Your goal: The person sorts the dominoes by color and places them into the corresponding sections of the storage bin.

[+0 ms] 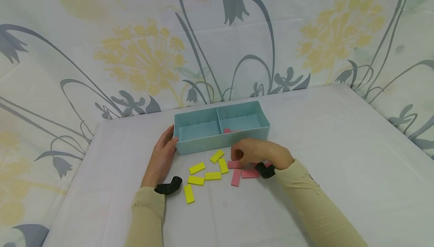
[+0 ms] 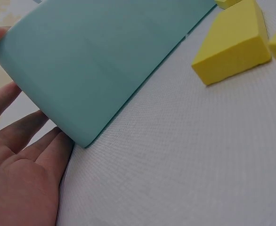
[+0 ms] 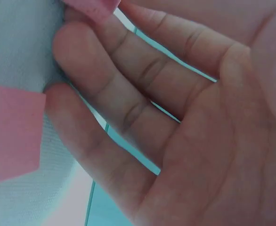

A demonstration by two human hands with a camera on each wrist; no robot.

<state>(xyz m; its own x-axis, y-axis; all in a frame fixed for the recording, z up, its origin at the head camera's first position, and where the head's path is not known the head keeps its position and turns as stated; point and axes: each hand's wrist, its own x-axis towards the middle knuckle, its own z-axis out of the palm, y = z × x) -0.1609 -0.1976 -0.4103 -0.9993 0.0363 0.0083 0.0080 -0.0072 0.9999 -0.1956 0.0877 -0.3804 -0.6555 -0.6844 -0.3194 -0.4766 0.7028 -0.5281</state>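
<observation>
A light blue two-compartment box [image 1: 203,145] stands on the white-covered table. My left hand [image 1: 162,158] holds its left end, thumb at the front corner and fingers along the end wall. In front of the box's right half, my right hand [image 1: 257,152] pinches a pink block [image 1: 232,164] between thumb and fingertips, low over the table. More pink blocks lie under and beside that hand, including one pink block [image 1: 236,177] close to me. Pink pieces [image 1: 227,130] show inside the right compartment; the front wall partly hides them.
Several yellow blocks [image 1: 213,176] lie scattered in front of the box's left half. The left compartment [image 1: 200,129] shows only its bare floor. Behind the table hangs a flower-patterned cloth [image 1: 210,43]. Each wrist wears a black camera [image 1: 168,186].
</observation>
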